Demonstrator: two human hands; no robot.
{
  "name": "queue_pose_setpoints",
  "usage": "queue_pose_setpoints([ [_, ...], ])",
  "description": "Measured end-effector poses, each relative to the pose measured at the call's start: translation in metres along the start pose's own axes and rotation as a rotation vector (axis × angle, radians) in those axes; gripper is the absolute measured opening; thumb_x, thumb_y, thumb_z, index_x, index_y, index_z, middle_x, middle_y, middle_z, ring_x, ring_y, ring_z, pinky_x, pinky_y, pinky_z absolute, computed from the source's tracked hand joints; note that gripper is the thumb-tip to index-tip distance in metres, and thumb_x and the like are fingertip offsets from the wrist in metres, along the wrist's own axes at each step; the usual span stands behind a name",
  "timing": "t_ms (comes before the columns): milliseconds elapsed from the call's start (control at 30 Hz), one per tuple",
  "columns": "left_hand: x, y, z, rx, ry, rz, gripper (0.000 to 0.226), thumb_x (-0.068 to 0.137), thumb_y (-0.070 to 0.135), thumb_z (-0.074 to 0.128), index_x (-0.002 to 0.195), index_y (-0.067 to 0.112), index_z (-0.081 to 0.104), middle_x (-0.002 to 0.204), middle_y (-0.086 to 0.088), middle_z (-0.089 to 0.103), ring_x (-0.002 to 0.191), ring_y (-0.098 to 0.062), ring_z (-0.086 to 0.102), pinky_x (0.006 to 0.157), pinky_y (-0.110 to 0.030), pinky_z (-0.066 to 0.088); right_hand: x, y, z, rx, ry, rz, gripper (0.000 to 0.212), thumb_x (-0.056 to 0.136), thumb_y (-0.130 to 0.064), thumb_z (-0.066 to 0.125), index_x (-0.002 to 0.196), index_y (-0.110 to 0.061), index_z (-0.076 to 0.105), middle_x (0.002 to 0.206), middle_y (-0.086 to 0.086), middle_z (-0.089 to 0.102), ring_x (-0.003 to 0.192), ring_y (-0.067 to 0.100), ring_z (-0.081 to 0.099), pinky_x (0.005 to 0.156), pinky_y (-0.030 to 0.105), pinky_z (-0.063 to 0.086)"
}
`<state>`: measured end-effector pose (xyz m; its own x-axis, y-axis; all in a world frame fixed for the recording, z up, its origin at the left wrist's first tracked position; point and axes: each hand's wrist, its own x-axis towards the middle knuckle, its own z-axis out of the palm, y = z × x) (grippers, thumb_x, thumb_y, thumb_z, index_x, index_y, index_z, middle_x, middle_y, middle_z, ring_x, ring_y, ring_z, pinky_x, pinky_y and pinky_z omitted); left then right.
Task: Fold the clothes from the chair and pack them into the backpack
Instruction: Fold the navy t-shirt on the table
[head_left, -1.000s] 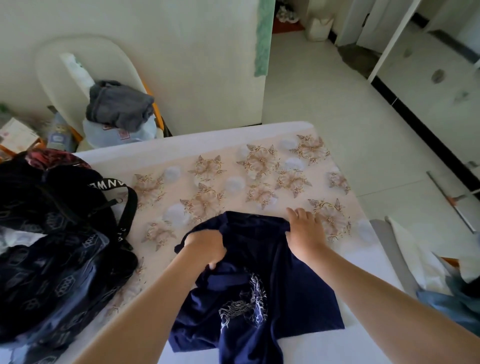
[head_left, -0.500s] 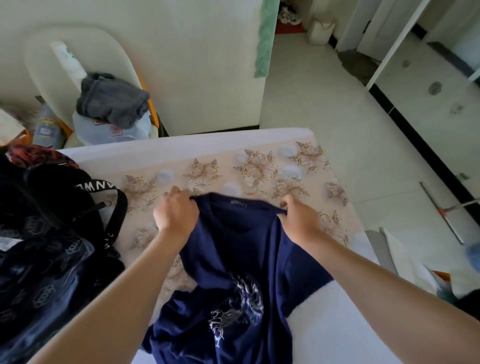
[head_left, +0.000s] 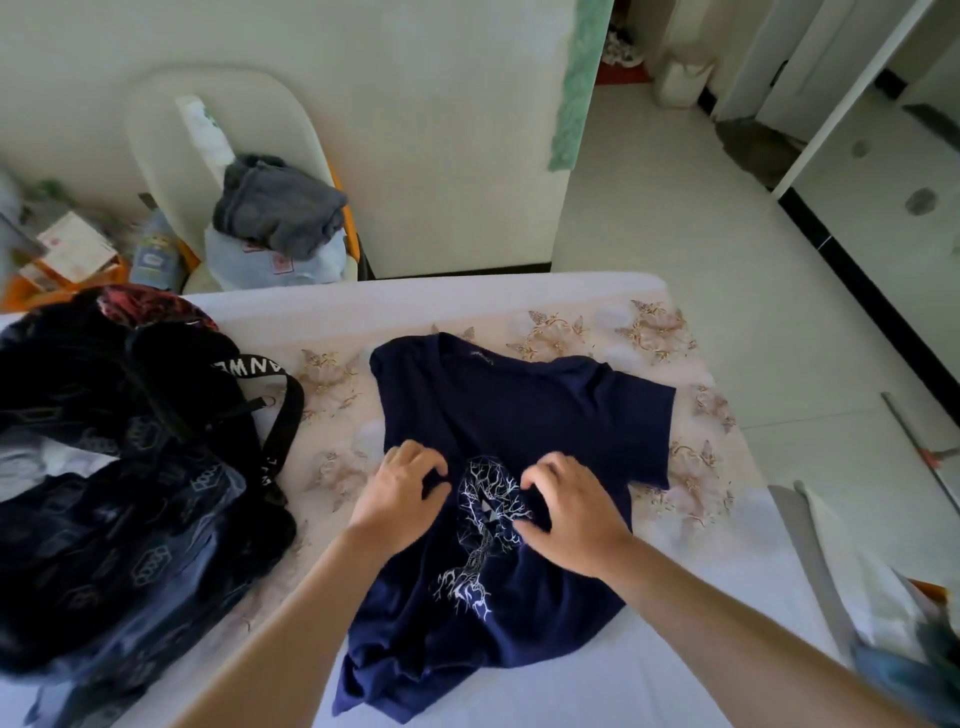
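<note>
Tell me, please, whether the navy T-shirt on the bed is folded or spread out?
Spread out, not folded: the navy T-shirt lies face up, collar and right sleeve flat, white print showing; its lower hem is rumpled.

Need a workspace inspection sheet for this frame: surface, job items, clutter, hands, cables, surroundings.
Surface: bed with floral cover, white sheet nearer the camera.
Job's things: navy T-shirt spread print-up, lower part rumpled; backpack open at left; grey garment on a pale one on the chair.
Clutter: boxes and a bottle beside the chair.
Grippers: left hand and right hand on the shirt, fingers curled into the fabric.
Cables: nothing seen.
Surroundings: tiled floor, doorway beyond.
</note>
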<state>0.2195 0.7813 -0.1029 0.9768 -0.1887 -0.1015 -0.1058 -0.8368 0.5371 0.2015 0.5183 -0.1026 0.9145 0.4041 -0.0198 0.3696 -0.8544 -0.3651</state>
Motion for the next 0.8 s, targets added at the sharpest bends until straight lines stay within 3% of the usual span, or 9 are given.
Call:
queue_pose_setpoints([
  [100,-0.034,-0.015,0.011,0.203,-0.183,0.037,0.042,0.078,0.058,0.064,0.114,0.037,0.056,0.125,0.013,0.037,0.119,-0.011,0.033,0.106,-0.039,0.033,-0.03,-0.019,0.014,-0.075,-0.309,-0.143,0.068,0.063,-0.073,0.055,0.115,-0.03,0.052,0.115,-0.008,0.044,0.102,0.012,0.044,0.094,0.028,0.038],
  [200,-0.049,-0.028,0.011,0.097,-0.207,0.032,0.034,0.081,0.011,0.071,0.11,0.027,0.066,0.123,0.004,0.043,0.113,-0.016,0.04,0.098,-0.036,0.046,-0.038,-0.023,0.024,-0.139,-0.463,-0.153,0.054,0.081,-0.058,0.056,0.123,-0.025,0.056,0.117,-0.002,0.051,0.103,0.018,0.053,0.092,0.033,0.041],
  [267,-0.05,-0.034,0.008,0.09,-0.147,0.084,0.048,0.073,-0.017,0.062,0.103,0.019,0.074,0.106,0.002,0.052,0.098,-0.017,0.048,0.086,-0.031,0.052,-0.036,-0.017,0.027,-0.235,-0.381,-0.186,0.029,0.091,-0.041,0.058,0.114,-0.023,0.062,0.108,0.0,0.059,0.094,0.021,0.063,0.082,0.037,0.048],
  [367,-0.052,-0.034,0.003,0.095,-0.006,0.039,0.051,0.073,-0.019,0.054,0.106,0.014,0.074,0.102,-0.002,0.056,0.098,-0.024,0.054,0.082,-0.029,0.05,-0.033,-0.005,0.019,-0.4,-0.127,-0.234,0.012,0.083,-0.024,0.064,0.094,-0.029,0.061,0.085,-0.005,0.056,0.074,0.018,0.059,0.07,0.036,0.044],
  [467,-0.06,-0.033,-0.003,-0.021,0.022,-0.147,0.043,0.086,-0.008,0.048,0.114,0.017,0.069,0.106,-0.004,0.057,0.096,-0.026,0.059,0.083,-0.034,0.051,-0.03,-0.002,-0.004,-0.487,0.086,-0.046,0.028,0.071,-0.003,0.064,0.091,-0.023,0.065,0.086,0.001,0.056,0.077,0.025,0.054,0.074,0.04,0.044],
  [567,-0.079,-0.03,0.0,0.01,0.065,0.037,0.022,0.088,0.011,0.051,0.096,0.025,0.065,0.096,0.007,0.053,0.082,-0.019,0.058,0.063,-0.035,0.052,-0.036,-0.012,-0.011,-0.378,0.177,0.183,0.048,0.063,0.009,0.066,0.104,-0.016,0.063,0.098,0.008,0.056,0.078,0.03,0.054,0.066,0.041,0.047],
  [633,-0.092,-0.021,0.005,-0.018,0.057,0.202,0.003,0.081,0.029,0.057,0.084,0.028,0.058,0.089,0.013,0.049,0.079,-0.012,0.053,0.058,-0.029,0.048,-0.048,-0.023,-0.003,-0.168,0.054,0.147,0.036,0.071,0.001,0.063,0.1,-0.018,0.06,0.096,0.004,0.055,0.077,0.029,0.058,0.062,0.038,0.046],
  [733,-0.106,-0.011,0.019,0.127,-0.18,0.297,0.051,0.062,0.067,0.062,0.099,0.033,0.059,0.109,0.015,0.048,0.102,-0.01,0.046,0.086,-0.027,0.043,-0.07,-0.034,0.013,-0.095,-0.265,-0.034,0.036,0.076,-0.027,0.057,0.113,-0.025,0.059,0.11,-0.004,0.053,0.096,0.019,0.057,0.08,0.032,0.047],
  [800,-0.108,-0.017,0.029,0.305,-0.333,0.292,0.078,0.055,0.075,0.053,0.123,0.037,0.053,0.135,0.011,0.036,0.127,-0.014,0.031,0.107,-0.036,0.033,-0.08,-0.032,0.03,-0.203,-0.259,-0.063,0.054,0.071,-0.042,0.061,0.123,-0.03,0.057,0.122,-0.002,0.051,0.103,0.018,0.052,0.088,0.034,0.047],
])
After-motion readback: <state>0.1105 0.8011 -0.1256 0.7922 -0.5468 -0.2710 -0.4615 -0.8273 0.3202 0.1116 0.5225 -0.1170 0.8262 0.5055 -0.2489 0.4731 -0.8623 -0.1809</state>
